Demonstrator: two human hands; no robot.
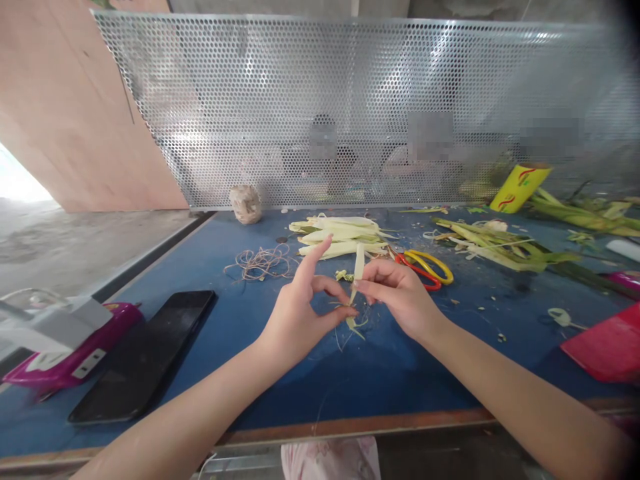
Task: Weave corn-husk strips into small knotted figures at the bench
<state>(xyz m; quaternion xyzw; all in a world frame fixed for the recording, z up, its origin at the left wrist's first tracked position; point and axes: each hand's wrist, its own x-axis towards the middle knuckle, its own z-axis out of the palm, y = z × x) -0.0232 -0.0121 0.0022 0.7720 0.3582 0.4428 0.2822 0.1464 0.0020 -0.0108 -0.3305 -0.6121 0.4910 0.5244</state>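
Observation:
Between my two hands is a narrow pale strip of corn husk [359, 260], its upper end standing up and a frayed end hanging below. My left hand [306, 303] pinches its lower part between thumb and a finger, with the index finger pointing up. Higher on the strip, my right hand [393, 287] grips it between thumb and fingers. Just beyond my hands lies a pile of pale corn husks [340, 233]. Scissors [425, 267] with red and yellow handles rest right of the pile. A loose tangle of thin string [263, 262] lies to the left.
At left are a black phone [145, 360] and a purple power strip [113, 333] with a white plug. Green husks [500, 243], a yellow roll [520, 189] and a red object [605, 343] occupy the right. A perforated metal screen [320, 100] closes off the blue table's [280, 387] back.

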